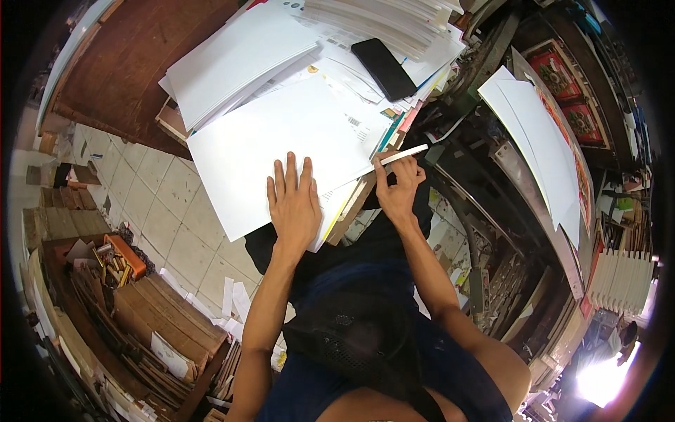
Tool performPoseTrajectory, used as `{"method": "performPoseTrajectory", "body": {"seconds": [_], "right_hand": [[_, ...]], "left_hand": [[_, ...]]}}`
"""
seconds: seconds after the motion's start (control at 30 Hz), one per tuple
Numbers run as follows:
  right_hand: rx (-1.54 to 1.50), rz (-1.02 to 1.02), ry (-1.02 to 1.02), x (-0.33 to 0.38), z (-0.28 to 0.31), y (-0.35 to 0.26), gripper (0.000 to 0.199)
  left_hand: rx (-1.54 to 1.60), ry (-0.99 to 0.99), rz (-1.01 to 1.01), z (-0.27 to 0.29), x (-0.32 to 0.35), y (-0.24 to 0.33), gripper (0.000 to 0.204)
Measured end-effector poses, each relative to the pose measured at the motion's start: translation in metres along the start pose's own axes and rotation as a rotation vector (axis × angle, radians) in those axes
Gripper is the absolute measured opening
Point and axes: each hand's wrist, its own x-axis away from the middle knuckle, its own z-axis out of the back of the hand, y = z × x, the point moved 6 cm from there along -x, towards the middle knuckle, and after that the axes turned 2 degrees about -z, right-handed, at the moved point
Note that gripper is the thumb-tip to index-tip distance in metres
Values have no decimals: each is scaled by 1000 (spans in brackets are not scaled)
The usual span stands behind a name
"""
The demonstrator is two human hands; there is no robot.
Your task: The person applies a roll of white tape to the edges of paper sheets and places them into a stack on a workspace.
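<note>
My left hand [293, 209] lies flat on a large white sheet of paper [267, 151], its fingers stretched toward the far side. At the sheet's right, my right hand [399, 184] is closed, thumb and fingers pinching a narrow white strip [411, 152]. The strip juts out to the right past the hand; whether it is paper or something stiffer I cannot tell. Beneath the sheet lie more papers, some printed, with a yellow edge showing near my left hand. A black phone [384, 69] rests on the papers farther back.
A stack of white sheets [239, 56] sits at the far left of the pile. On the right stands a dark machine [478, 197], with white sheets [538, 141] leaning beside it. An orange box [126, 257] of small sticks is at the lower left, above a tiled floor [165, 186].
</note>
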Motion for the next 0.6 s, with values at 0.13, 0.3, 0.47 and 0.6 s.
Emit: {"method": "performPoseTrajectory", "body": {"seconds": [0.13, 0.3, 0.47, 0.6], "right_hand": [[22, 35, -3, 1, -4, 2, 14], [33, 36, -10, 2, -4, 3, 14], [31, 42, -17, 2, -4, 3, 14], [29, 35, -17, 1, -4, 2, 15]], "left_hand": [[-7, -7, 4, -2, 0, -1, 47], [4, -4, 3, -1, 1, -1, 47], [9, -4, 7, -1, 0, -1, 47], [11, -2, 6, -1, 0, -1, 47]]}}
